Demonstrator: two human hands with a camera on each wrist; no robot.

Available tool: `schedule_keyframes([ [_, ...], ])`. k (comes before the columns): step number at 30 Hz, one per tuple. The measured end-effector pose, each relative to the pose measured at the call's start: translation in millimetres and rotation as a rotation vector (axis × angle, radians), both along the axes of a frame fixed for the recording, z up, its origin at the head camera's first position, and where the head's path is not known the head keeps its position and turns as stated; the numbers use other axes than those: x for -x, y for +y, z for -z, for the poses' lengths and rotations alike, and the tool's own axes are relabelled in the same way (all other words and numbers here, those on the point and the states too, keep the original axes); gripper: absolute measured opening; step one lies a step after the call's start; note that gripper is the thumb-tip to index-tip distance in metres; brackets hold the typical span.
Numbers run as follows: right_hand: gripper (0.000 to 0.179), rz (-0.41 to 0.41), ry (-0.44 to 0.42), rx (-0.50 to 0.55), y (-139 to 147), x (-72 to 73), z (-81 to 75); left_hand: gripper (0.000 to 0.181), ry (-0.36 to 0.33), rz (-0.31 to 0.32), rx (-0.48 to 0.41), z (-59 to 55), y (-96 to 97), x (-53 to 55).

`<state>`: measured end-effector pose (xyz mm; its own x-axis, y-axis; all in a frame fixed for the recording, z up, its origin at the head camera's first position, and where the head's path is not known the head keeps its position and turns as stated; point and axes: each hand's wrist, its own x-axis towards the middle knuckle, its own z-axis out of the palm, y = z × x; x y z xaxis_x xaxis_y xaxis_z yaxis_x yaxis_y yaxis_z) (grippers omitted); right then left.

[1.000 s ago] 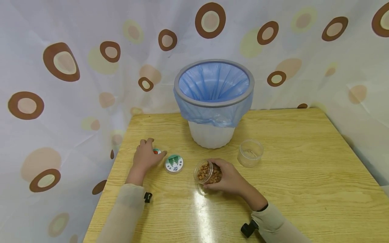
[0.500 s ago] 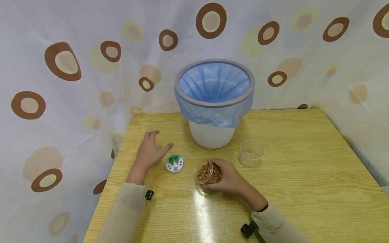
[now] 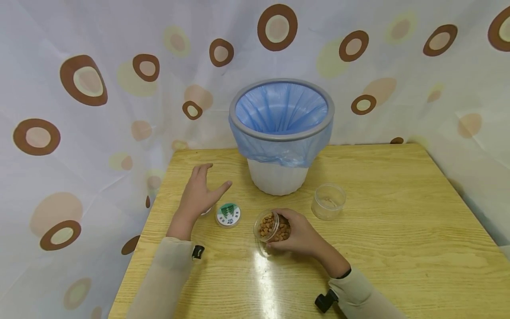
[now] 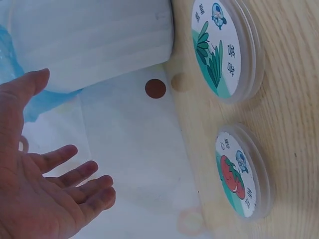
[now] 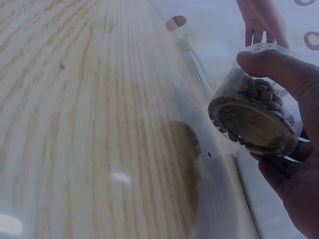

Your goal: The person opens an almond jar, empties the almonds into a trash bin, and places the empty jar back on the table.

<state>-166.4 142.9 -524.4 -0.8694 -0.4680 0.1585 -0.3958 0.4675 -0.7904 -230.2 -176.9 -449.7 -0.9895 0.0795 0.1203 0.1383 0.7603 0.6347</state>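
My right hand (image 3: 299,232) grips a clear plastic jar (image 5: 254,104) full of small brown nut-like pieces (image 3: 266,225). The jar leans with its uncovered mouth to the left, and its base faces the right wrist camera. Fingers spread, my left hand (image 3: 195,195) hovers over the table's left side and holds nothing. Below it lies a round lid with a red fruit picture (image 4: 239,174), mostly hidden by the hand in the head view. A second round lid with a green leafy picture (image 3: 228,215) lies between that hand and the jar.
At the back middle stands a white bin (image 3: 277,177) lined with a blue bag (image 3: 280,150). Right of it is an uncovered clear jar (image 3: 328,202) with a little pale residue at the bottom. A patterned curtain (image 3: 159,106) hangs behind the wooden table (image 3: 398,212).
My left hand has moved away from the red-picture lid, forward and slightly right, its fingers spreading. My right hand keeps the filled jar in the same place.
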Motion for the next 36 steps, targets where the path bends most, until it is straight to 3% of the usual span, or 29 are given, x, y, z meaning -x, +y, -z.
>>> schedule_keyframes([
  [9, 0.092, 0.009, 0.000, -0.006, 0, -0.8, -1.2, 0.096, 0.028, 0.013, -0.040, -8.4, 5.8, 2.2],
  [26, 0.093, 0.007, 0.011, -0.007, 1, -0.4, -1.4, 0.102, 0.129, 0.059, -0.072, -48.1, 27.3, 10.0],
  [36, 0.094, 0.005, 0.002, -0.007, 3, -1.4, 0.5, 0.107, 0.162, 0.081, -0.061, -63.2, 37.2, 17.6],
])
